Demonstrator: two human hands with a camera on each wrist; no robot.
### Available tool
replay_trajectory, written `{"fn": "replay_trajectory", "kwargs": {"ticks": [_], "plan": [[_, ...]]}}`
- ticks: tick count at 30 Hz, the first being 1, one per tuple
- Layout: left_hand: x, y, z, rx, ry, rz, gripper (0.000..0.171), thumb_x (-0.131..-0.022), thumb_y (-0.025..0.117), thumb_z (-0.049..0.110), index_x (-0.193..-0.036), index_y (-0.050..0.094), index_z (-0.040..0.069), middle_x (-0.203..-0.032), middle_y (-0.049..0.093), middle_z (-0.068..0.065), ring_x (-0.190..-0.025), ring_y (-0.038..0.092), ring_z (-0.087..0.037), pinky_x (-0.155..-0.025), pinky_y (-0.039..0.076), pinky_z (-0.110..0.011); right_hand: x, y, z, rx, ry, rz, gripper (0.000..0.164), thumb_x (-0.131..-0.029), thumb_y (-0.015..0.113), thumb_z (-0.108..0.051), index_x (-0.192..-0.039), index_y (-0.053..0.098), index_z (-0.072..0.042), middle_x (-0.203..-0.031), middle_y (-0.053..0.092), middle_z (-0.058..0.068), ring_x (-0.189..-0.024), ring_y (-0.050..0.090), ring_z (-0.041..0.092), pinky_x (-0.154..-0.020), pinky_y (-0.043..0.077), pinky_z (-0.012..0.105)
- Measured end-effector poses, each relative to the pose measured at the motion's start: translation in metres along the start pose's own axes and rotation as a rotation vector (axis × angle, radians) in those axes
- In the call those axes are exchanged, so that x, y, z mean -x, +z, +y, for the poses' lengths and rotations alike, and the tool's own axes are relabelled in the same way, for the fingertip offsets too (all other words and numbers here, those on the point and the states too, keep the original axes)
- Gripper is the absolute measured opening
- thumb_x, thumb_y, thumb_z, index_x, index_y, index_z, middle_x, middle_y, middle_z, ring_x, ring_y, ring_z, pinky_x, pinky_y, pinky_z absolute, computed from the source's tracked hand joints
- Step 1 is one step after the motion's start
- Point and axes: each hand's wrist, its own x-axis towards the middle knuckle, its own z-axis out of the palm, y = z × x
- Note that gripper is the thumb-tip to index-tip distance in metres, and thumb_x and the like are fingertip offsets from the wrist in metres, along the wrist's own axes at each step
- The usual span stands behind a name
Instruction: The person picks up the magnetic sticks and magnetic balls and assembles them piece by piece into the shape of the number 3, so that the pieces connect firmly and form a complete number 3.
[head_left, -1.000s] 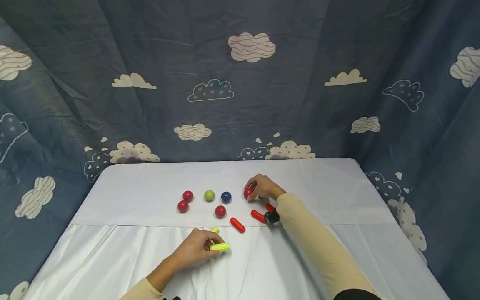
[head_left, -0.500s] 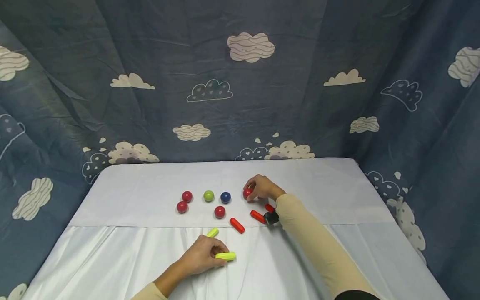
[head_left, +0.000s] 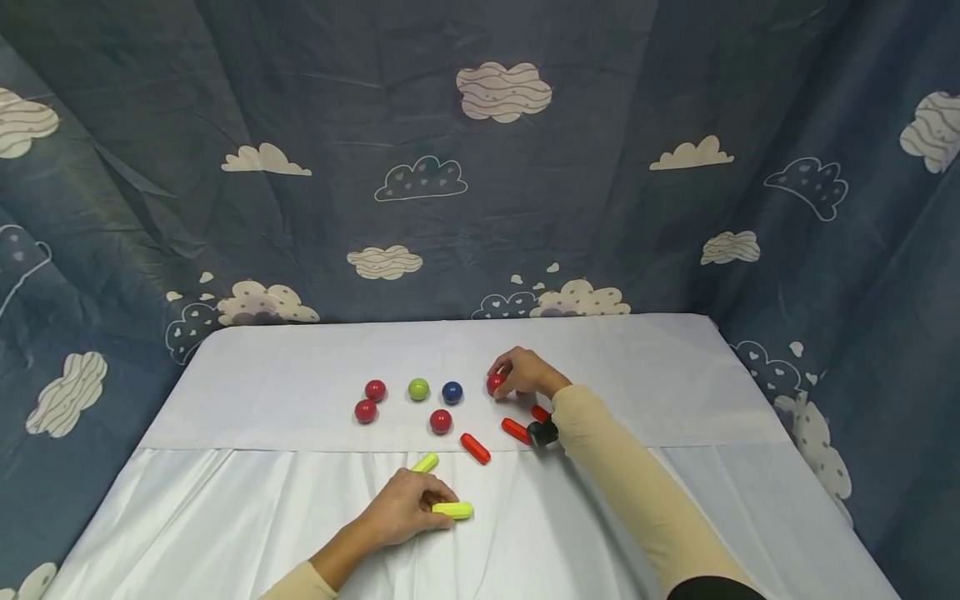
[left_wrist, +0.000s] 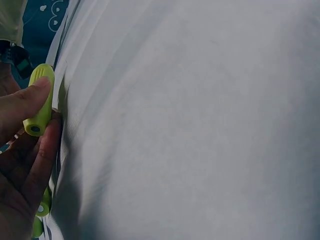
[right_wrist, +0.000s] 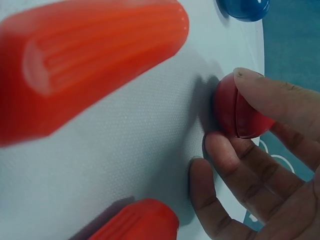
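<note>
**Student:** Reading from the near side outward, what could go wrong?

**Tutor:** Nearest, the left hand (head_left: 408, 506) pinches a yellow stick (head_left: 453, 510) between thumb and fingers. One end projects freely, so a slack pinch could let it swivel. A second yellow stick (head_left: 427, 462) lies just beyond the knuckles, where a careless lift might nudge it. Farther out, the black wrist unit (head_left: 543, 432) overlaps the end of a red stick (head_left: 516, 431) in the head view; a low sweep could drag that piece. Farthest, the right hand (head_left: 522, 372) pinches a red ball (head_left: 494, 383); an uneven release could send it rolling, perhaps toward the blue ball (head_left: 452, 392).

**Student:** And where do the held pieces lie relative to the hands?

**Tutor:** The yellow stick sits at the left fingertips, its free end toward the person's right. Whether it touches the desk (head_left: 637, 367) cannot be told from these angles. Beyond, the red ball sits between the right thumb and fingers, with the blue ball apart, to its left.
</note>
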Motion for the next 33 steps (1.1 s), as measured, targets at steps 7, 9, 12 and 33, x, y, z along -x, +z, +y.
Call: {"fn": "replay_trajectory", "kwargs": {"ticks": [7,9,12,33], "plan": [[-0.001,0.0,0.001,0.005,0.0,-0.001,0.022,-0.073,0.083,0.016,-0.092,0.075,0.009,-0.078,0.067,0.01,-0.067,0.053,0.003,-0.061,0.046,-0.018,0.004,0.0,-0.003,0.002,0.001,0.001,0.037,-0.076,0.08,-0.007,-0.111,0.069,-0.011,-0.1,0.062,0.007,-0.081,0.058,0.021,-0.069,0.052,0.027],[-0.001,0.0,0.001,-0.004,0.001,0.003,0.022,-0.073,0.083,0.016,-0.091,0.075,0.008,-0.077,0.067,0.009,-0.067,0.054,0.003,-0.062,0.046,-0.019,0.004,0.0,-0.003,0.005,-0.007,0.0,0.036,-0.077,0.079,-0.006,-0.111,0.069,-0.011,-0.099,0.062,0.007,-0.08,0.059,0.02,-0.068,0.052,0.027],[-0.001,0.0,0.002,-0.028,0.006,0.008,0.023,-0.073,0.083,0.017,-0.092,0.075,0.009,-0.078,0.069,0.009,-0.069,0.055,0.003,-0.065,0.046,-0.02,0.003,0.0,-0.003,0.01,-0.008,0.002,0.035,-0.077,0.079,-0.005,-0.11,0.068,-0.01,-0.099,0.061,0.007,-0.08,0.059,0.02,-0.067,0.052,0.026],[-0.003,-0.001,0.003,-0.028,-0.039,-0.008,0.024,-0.072,0.084,0.023,-0.09,0.076,0.009,-0.076,0.068,0.011,-0.069,0.053,0.001,-0.066,0.044,-0.021,0.022,-0.004,0.004,-0.034,-0.091,0.078,0.032,-0.08,0.076,-0.011,-0.111,0.068,-0.009,-0.104,0.063,0.009,-0.082,0.059,0.021,-0.07,0.052,0.029]]}}
